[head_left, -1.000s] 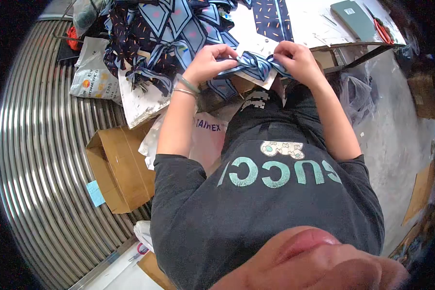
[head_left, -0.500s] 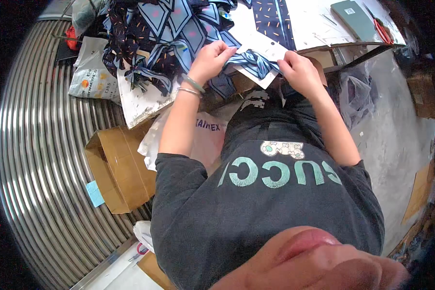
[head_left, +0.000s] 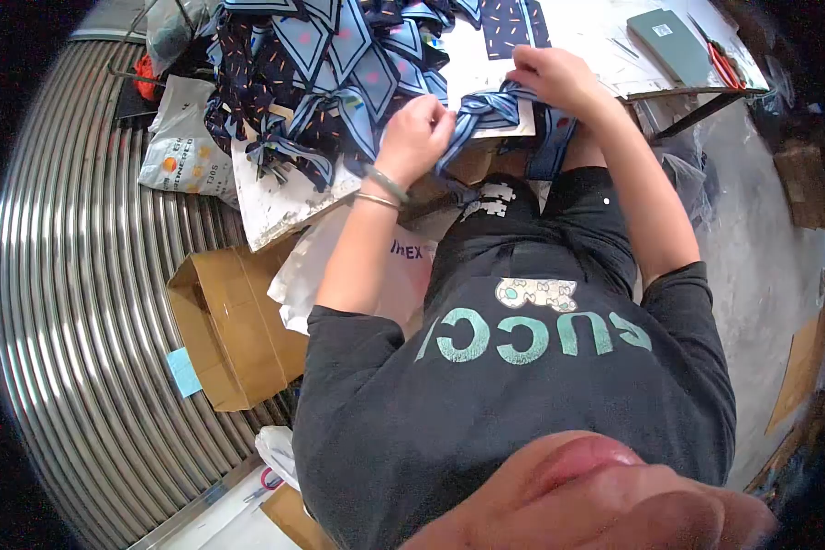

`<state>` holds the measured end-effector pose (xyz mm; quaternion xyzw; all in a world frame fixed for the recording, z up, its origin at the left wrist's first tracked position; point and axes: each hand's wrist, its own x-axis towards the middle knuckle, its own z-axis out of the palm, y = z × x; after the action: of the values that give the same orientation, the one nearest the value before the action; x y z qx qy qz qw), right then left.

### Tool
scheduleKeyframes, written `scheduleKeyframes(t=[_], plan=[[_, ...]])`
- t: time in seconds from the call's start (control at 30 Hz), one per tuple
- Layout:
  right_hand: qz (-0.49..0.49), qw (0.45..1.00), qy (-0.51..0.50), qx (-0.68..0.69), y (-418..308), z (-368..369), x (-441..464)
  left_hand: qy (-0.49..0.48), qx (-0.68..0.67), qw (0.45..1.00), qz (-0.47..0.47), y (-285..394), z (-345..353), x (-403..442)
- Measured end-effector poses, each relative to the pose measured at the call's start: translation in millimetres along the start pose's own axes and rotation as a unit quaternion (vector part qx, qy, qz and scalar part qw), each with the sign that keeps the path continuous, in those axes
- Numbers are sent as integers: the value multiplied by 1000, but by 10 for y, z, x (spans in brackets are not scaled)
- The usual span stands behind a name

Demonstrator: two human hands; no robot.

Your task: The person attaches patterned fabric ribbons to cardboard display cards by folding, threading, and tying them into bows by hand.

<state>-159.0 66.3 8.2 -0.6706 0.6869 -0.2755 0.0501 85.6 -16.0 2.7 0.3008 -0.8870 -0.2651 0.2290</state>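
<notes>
Hands (head_left: 552,77) shifted at knotted fabric (head_left: 491,108); shirt (head_left: 522,394) reads "GUCCI".

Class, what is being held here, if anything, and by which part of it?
The blue striped fabric: the right hand grips it beside its bunched middle. Whether the left hand grips its other side cannot be told.

Wide head-worn camera view, facing down over near shirt (head_left: 513,412) toward farther table (head_left: 266,209)
</notes>
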Motion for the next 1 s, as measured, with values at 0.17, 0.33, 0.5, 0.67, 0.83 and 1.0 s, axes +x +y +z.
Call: scheduleKeyframes(t=[0.17,0.33,0.5,0.67,0.83,1.0], plan=[[36,998,23,44,-58,197,-75,57,58,989,126,125,24,165],[85,970,33,225,-11,268,-56,-108,-10,992,60,116,86,417],[156,965,34,207,65,195,-34,-162,-7,986,34,76,88,476],[91,952,4,291,-4,285,44,-88,7,986,139,124,187,654],[120,909,-9,399,91,283,21,-126,-72,989,17,149,382,699],[105,857,-11,505,60,188,-24,-93,-248,964,-28,150,490,622]])
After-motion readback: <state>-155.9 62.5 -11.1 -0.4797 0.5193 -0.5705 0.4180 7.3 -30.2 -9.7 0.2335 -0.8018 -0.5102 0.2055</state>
